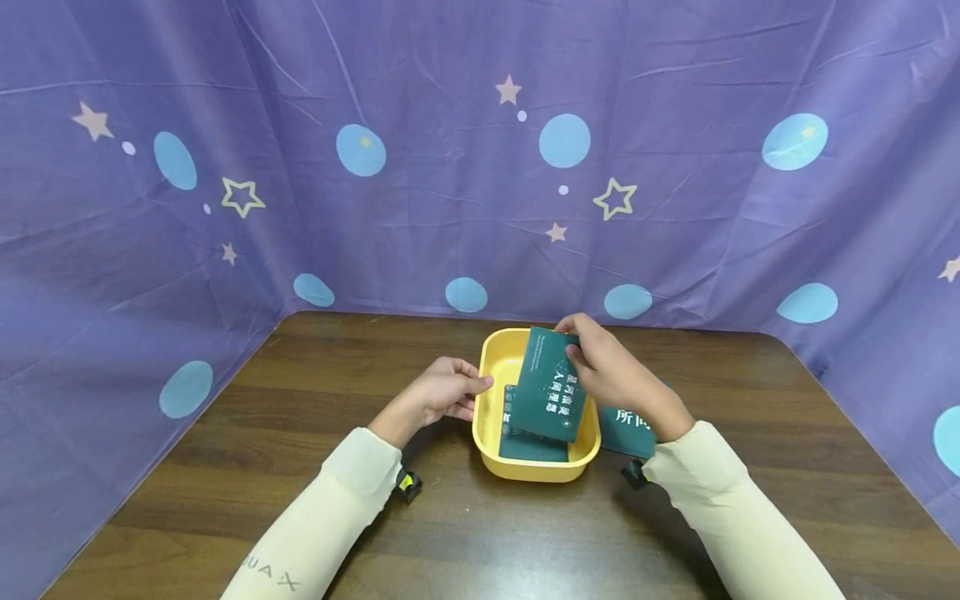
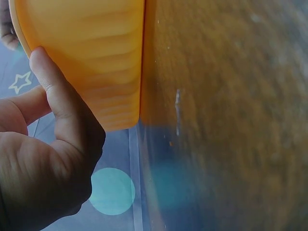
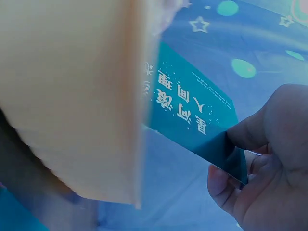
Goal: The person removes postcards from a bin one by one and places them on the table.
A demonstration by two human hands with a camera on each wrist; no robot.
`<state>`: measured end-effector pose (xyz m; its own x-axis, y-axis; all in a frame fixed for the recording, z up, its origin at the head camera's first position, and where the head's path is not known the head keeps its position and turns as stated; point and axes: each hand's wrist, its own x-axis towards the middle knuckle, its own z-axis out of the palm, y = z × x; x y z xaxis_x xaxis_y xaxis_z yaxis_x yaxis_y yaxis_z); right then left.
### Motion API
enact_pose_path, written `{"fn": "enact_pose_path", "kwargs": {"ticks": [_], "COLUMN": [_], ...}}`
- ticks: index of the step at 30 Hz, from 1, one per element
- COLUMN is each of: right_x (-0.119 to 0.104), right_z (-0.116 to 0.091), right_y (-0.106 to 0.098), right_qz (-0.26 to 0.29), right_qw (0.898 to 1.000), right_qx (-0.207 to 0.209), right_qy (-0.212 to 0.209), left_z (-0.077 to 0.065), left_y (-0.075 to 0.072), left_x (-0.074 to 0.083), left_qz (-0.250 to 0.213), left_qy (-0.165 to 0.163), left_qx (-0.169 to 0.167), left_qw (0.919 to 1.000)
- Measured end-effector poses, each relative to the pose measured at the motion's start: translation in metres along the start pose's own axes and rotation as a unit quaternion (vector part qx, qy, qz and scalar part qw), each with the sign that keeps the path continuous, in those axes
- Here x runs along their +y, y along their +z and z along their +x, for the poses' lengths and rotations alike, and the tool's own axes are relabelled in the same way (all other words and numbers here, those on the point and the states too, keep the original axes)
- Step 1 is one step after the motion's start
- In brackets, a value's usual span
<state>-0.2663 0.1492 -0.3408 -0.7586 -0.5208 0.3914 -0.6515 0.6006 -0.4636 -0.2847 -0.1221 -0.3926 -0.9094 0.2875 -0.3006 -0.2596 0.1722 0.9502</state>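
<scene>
A yellow plastic basin (image 1: 534, 473) stands on the table. At its left side my left hand (image 1: 446, 392) pinches the rim, thumb on top and fingers outside; the left wrist view shows the thumb against the basin's ribbed wall (image 2: 106, 62). My right hand (image 1: 611, 367) holds a dark green card (image 1: 546, 379) with white Chinese characters by one edge, tilted over the basin. In the right wrist view the thumb and fingers pinch this card (image 3: 192, 113) at its corner. Another green card (image 1: 532, 448) lies inside the basin, partly hidden by the held one.
One more green card or cards (image 1: 622, 435) with white characters lie on the brown wooden table (image 1: 337, 367) right of the basin, partly under my right forearm. A purple curtain (image 1: 450, 225) with stars and blue spots hangs behind and beside the table.
</scene>
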Motion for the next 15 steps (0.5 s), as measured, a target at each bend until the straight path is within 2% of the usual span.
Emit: {"fn": "enact_pose_path", "kwargs": {"ticks": [6,15], "right_x": [0.000,0.004], "right_z": [-0.005,-0.012], "right_y": [-0.025,-0.051], "right_qz": [-0.002,0.001], "right_qw": [0.998,0.989], "right_qx": [0.060,0.143], "right_qy": [-0.018,-0.025], "left_z": [0.001,0.002], "left_y": [0.000,0.000], "left_x": [0.001,-0.002], "left_qz": [0.003,0.009], "left_qy": [-0.003,0.000], "left_qx": [0.002,-0.001], "left_qw": [1.0000,1.0000]}}
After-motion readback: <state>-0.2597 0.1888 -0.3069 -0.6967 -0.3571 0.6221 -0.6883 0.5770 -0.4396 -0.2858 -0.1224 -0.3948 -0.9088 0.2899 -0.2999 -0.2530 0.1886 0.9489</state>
